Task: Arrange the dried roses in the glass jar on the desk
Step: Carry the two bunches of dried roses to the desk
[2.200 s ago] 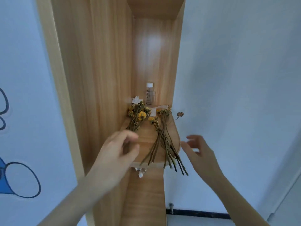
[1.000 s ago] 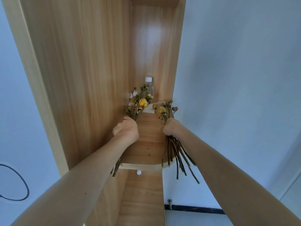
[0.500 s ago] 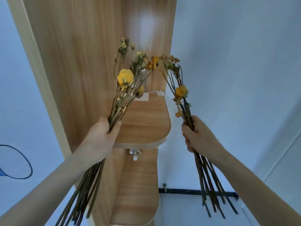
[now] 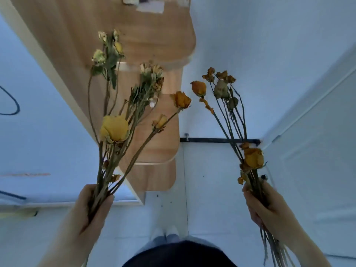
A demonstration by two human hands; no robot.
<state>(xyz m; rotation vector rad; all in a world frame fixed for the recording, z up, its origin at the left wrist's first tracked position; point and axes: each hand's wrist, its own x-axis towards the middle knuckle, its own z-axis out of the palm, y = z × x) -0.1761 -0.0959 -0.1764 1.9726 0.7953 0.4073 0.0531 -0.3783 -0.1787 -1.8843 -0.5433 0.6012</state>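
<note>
My left hand (image 4: 90, 211) grips a bunch of dried roses (image 4: 115, 130) by the stems, with yellow and pale heads fanned upward in front of the wooden shelf. My right hand (image 4: 264, 205) grips a second bunch of dried roses (image 4: 252, 158) with orange heads, and its long stems hang below my fist. Both bunches are held upright in the air, apart from each other. No glass jar or desk is in view.
A wooden corner shelf unit (image 4: 159, 47) with rounded tiers stands against the white wall ahead. Paper scraps (image 4: 150, 6) lie on its top tier. A black baseboard strip (image 4: 212, 140) runs along the wall. A white door (image 4: 317, 151) is at right, with white floor below.
Both hands took the two bunches off the shelf and drew them back toward me. The view has tilted down, so the shelf now sits higher and farther away.
</note>
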